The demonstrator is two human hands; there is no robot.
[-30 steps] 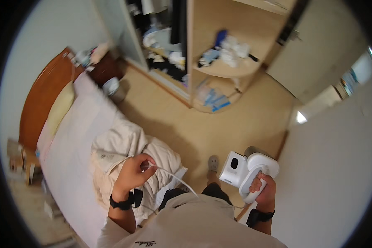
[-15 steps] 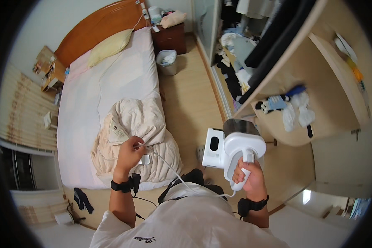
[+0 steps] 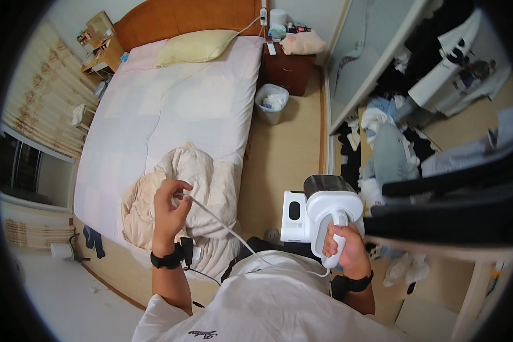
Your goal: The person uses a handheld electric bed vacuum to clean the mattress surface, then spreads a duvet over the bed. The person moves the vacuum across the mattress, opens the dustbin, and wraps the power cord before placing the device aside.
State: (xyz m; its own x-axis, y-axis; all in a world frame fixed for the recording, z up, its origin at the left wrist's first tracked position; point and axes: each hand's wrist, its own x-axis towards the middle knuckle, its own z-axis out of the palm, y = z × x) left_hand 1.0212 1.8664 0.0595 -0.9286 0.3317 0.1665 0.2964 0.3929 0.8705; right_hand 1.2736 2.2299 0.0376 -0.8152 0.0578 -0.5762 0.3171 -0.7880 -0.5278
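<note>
My right hand (image 3: pixel 350 246) is wrapped round the loop handle of a white handheld mattress vacuum (image 3: pixel 338 200) with a dark see-through dust cup. The vacuum is held up off the floor, to the right of the bed. From the bottom of its handle a white power cord (image 3: pixel 225 227) runs across the front of my shirt to my left hand (image 3: pixel 171 208). There, thumb and fingers are closed on the cord, above a crumpled cream quilt (image 3: pixel 208 182) at the near end of the bed (image 3: pixel 194 114).
A yellow pillow (image 3: pixel 196 47) lies by the wooden headboard (image 3: pixel 194 17). A waste bin (image 3: pixel 272 105) stands beside a dark red nightstand (image 3: pixel 288 71). To the right is an open wardrobe with heaped clothes (image 3: pixel 390 148). A thin cable runs along the bed sheet.
My view has turned toward the right, showing more of the wardrobe. The left hand has lifted slightly with the cord still in it. The vacuum stays in my right hand.
</note>
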